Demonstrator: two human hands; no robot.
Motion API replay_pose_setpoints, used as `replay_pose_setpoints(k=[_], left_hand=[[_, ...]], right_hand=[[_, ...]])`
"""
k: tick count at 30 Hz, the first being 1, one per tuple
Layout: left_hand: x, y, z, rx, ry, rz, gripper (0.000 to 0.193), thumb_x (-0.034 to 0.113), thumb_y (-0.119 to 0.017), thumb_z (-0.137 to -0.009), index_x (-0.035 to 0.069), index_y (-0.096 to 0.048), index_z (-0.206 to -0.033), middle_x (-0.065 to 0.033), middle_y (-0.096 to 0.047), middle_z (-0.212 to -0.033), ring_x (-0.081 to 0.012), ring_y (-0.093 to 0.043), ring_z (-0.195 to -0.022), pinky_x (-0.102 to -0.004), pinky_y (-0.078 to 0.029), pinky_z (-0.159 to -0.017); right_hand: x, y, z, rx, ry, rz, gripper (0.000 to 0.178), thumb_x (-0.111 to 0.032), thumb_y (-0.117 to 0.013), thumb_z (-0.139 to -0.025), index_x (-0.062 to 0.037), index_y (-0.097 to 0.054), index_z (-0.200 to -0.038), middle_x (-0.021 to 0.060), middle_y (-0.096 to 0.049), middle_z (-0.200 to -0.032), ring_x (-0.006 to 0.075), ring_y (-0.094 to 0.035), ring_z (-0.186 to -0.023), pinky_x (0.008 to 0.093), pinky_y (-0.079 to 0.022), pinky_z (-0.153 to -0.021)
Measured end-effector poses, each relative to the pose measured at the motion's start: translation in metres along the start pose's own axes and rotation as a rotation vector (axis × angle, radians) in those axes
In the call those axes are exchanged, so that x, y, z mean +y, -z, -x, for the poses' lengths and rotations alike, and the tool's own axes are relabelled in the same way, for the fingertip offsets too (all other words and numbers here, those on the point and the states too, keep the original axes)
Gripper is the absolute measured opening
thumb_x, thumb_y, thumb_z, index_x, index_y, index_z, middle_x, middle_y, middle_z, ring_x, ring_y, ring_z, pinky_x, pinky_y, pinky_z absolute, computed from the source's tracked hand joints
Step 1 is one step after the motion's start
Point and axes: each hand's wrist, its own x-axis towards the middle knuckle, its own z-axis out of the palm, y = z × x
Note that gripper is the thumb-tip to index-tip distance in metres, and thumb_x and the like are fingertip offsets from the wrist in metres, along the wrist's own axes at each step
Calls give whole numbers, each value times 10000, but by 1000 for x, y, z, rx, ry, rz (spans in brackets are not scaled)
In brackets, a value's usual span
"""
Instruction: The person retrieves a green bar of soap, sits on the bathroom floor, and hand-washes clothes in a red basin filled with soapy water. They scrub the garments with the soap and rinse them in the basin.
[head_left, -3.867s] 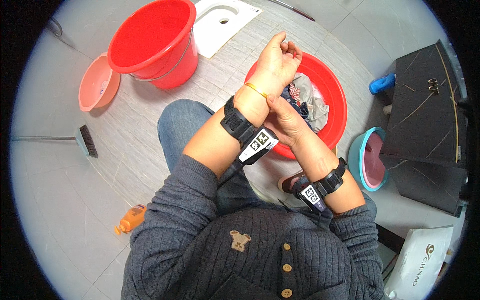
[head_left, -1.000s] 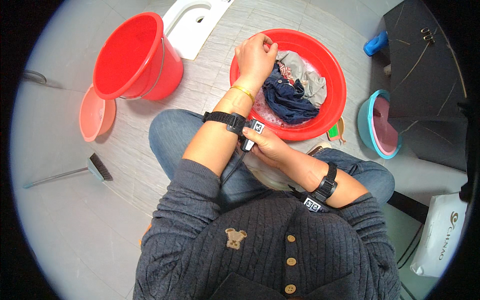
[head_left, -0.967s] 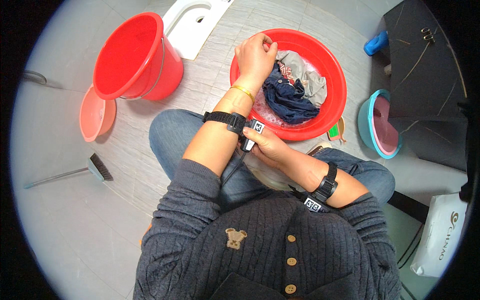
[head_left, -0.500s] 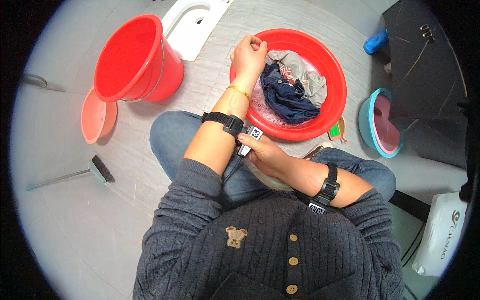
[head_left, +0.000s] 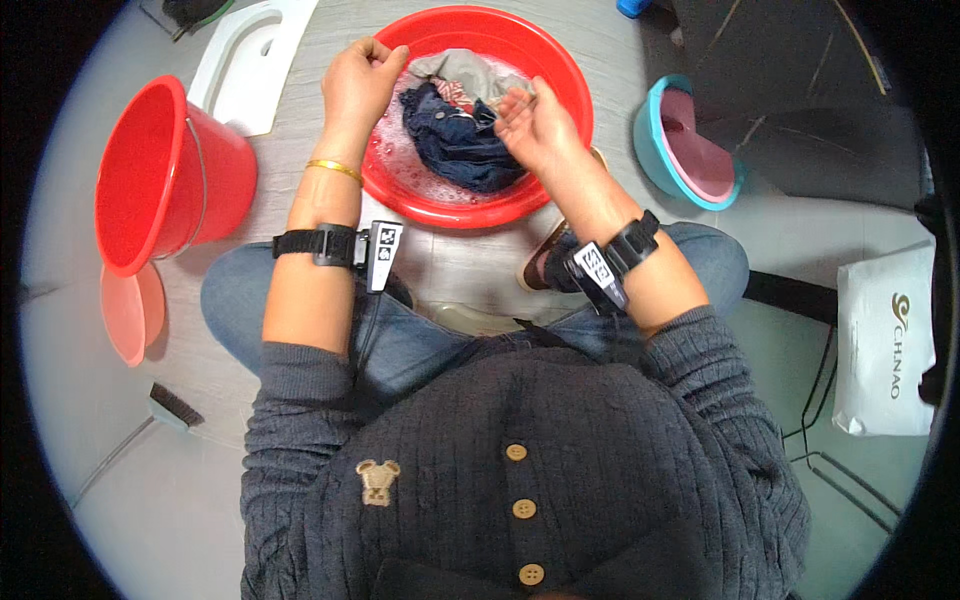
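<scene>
Two hands over the red wash basin (head_left: 400, 195) and nothing gripped at the moment! Inside the basin sits a heap of laundry: a dark blue garment (head_left: 455, 150) bunched in the middle of the sudsy water, a grey piece (head_left: 465, 72) lying behind it toward the far rim. Foam shows along the near left wall, so by the look of it the clothes are soaked and soaped, yet nothing has been lifted out; rinsing and wringing seem to lie ahead.

Left hand (head_left: 360, 85) hovers at the basin's left rim, fingers curled loosely into a half fist, holding nothing that I can make out, with a gold bangle (head_left: 335, 168) on the wrist and a black strap with a tag (head_left: 335, 245) further up the forearm. Right hand (head_left: 535, 125) hangs just above the dark garment, palm turned up and fingers spread, empty, fingertips close to the grey cloth. Its forearm wears a black strap too (head_left: 610, 260).

Off to the left, a red bucket (head_left: 160, 180) stands on the floor, a pink scoop (head_left: 130, 315) beside it. Right of the basin sits a teal bowl (head_left: 665, 150).
</scene>
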Motion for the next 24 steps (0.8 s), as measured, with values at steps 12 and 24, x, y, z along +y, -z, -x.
replay_pose_setpoints(k=[12, 24], left_hand=[[38, -5, 28, -173, -283, -163, 243, 292, -666, -750, 65, -626, -673, -109, -619, -623, -302, -619, -631, -404, -457, -609], [32, 0, 24, -164, -232, -151, 215, 292, -646, -776, 82, -670, -812, -97, -658, -709, -260, -651, -723, -364, -499, -665]], right_hand=[[-23, 37, -23, 201, 1, 133, 346, -401, -469, -923, -72, -549, -995, 50, -551, -928, 189, -514, -858, 380, -413, -798], [-16, 51, -4, -119, 28, 982, 383, -345, -510, -922, 6, -656, -870, 81, -659, -766, 133, -596, -628, 254, -476, -603]])
